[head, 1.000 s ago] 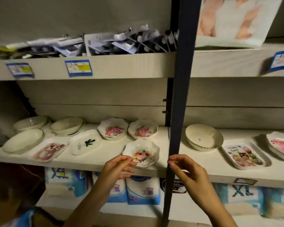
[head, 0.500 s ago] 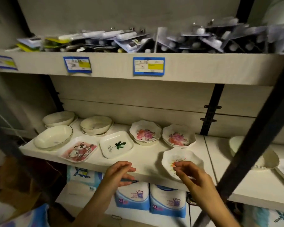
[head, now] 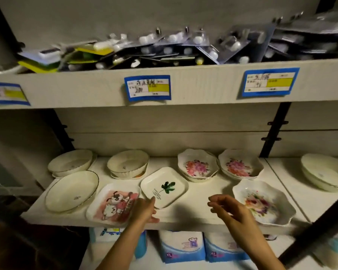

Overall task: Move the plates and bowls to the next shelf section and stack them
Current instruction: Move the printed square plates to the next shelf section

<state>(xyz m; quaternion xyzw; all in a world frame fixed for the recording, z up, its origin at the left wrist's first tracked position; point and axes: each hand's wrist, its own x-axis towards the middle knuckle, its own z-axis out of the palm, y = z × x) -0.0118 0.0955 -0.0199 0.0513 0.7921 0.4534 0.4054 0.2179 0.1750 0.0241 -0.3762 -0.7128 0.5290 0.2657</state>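
The left shelf section (head: pixel 199 215) holds a leaf-print square plate (head: pixel 164 187), a cartoon plate (head: pixel 114 204), an oval cream dish (head: pixel 71 190), two cream bowls (head: pixel 128 164) (head: pixel 70 162) and three flower-print scalloped bowls (head: pixel 197 167) (head: pixel 240 165) (head: pixel 261 201). My left hand (head: pixel 144 210) hovers at the front edge, fingertips by the leaf plate's near rim, holding nothing. My right hand (head: pixel 228 209) is open, just left of the front flower bowl. One cream bowl (head: pixel 322 173) stands in the right section.
A dark upright post (head: pixel 277 129) divides the sections, and a black bar (head: pixel 320 238) crosses the lower right. The shelf above (head: pixel 193 84) carries blister packs and blue price labels. Blue and white XL packs (head: pixel 183 248) sit below.
The view has swung left and closer to the left section. My left hand has moved toward the leaf plate; my right hand has come off the front flower bowl to its left.
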